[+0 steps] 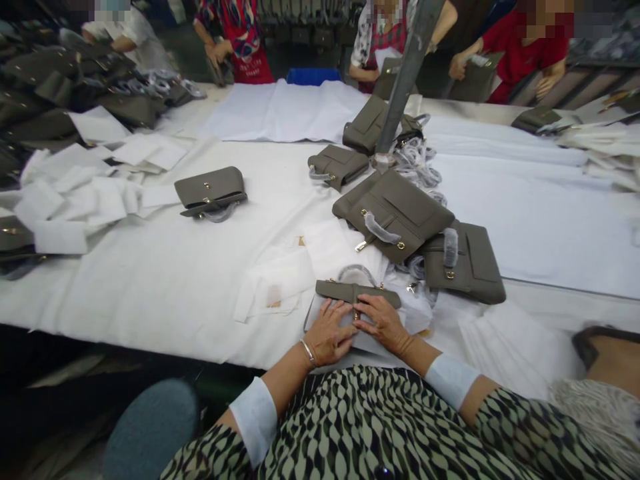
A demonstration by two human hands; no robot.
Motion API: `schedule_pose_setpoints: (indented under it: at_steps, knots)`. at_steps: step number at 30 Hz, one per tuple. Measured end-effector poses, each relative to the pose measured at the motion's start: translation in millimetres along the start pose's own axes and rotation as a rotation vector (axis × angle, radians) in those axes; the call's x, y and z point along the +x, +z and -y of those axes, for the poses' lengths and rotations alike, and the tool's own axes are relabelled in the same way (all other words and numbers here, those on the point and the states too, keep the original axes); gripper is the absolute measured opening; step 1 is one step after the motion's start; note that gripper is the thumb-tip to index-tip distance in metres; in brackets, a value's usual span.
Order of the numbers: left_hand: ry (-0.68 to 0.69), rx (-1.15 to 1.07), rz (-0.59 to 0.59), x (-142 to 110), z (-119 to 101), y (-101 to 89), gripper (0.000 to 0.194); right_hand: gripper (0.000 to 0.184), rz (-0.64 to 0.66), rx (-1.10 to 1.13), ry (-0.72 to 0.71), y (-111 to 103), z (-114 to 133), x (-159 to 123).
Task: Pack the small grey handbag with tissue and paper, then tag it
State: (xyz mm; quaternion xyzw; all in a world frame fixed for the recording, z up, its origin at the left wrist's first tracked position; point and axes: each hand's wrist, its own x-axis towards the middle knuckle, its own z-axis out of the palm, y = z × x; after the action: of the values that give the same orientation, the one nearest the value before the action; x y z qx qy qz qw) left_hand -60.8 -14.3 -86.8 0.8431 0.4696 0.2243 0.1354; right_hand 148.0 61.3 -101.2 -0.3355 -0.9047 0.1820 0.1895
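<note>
A grey handbag (357,293) lies at the near edge of the white-covered table (165,287), partly wrapped in white tissue paper (367,340). My left hand (327,333) rests flat on the paper over the bag's front, fingers spread. My right hand (383,321) lies beside it, fingers pressing the paper near the bag's gold clasp. The two hands almost touch. The bag's wrapped handle (355,272) arches just behind them.
Two larger grey bags (395,213) (467,263) lie just beyond my hands. More bags (210,190) (337,167) sit mid-table, loose tissue sheets (80,193) pile at left. A grey post (405,73) rises mid-table. Several people work along the far side.
</note>
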Motion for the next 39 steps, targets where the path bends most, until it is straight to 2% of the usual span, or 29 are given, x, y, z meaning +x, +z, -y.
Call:
schedule_pose_setpoints:
  at_steps: [2, 4, 6, 9, 14, 20, 22, 27, 31, 35, 37, 39]
  knots:
    - [-0.098, -0.010, -0.078, 7.2, -3.2, -5.7, 0.017, 0.036, 0.009, 0.012, -0.007, -0.4, -0.8, 0.8]
    - [-0.237, 0.033, -0.108, 19.1, -8.1, -11.9, 0.016, 0.038, 0.016, 0.027, 0.002, -1.5, -0.5, 1.4]
    - [-0.333, 0.091, -0.029, 33.3, -13.1, -15.7, 0.020, 0.038, 0.019, 0.035, 0.016, -2.4, 0.0, 1.4]
    - [-0.363, 0.149, 0.143, 51.9, -18.0, -14.2, 0.019, 0.043, 0.028, 0.037, 0.028, -2.1, 0.2, 0.0]
    - [-0.344, 0.228, 0.236, 63.1, -23.6, -6.3, 0.015, 0.045, 0.036, 0.029, 0.101, -2.2, 3.2, -1.4]
    - [-0.281, 0.285, 0.287, 65.3, -32.7, -6.6, 0.014, 0.046, 0.060, 0.044, 0.146, -5.2, 7.8, -0.6]
    - [-0.203, 0.276, 0.306, 65.9, -27.4, -8.5, 0.014, 0.044, 0.051, 0.059, 0.157, -5.2, 8.0, -0.6]
    - [0.114, 0.181, 0.370, 66.9, 0.3, -14.6, 0.007, 0.048, 0.031, 0.100, 0.180, -3.3, 8.4, 0.6]
    - [0.224, 0.128, 0.368, 68.4, 12.9, -15.1, 0.009, 0.054, 0.065, 0.094, 0.199, -3.7, 10.6, 1.1]
    - [0.194, 0.112, 0.326, 63.0, 11.8, -18.9, 0.013, 0.053, 0.114, 0.176, 0.168, -14.2, 6.0, 3.3]
    - [0.094, 0.107, 0.237, 55.6, 9.7, -23.8, 0.020, 0.043, 0.061, 0.227, 0.179, -23.8, -2.2, 9.7]
    - [-0.063, 0.105, 0.102, 46.0, 9.4, -27.5, 0.031, 0.036, -0.040, 0.226, 0.245, -33.0, -13.2, 22.0]
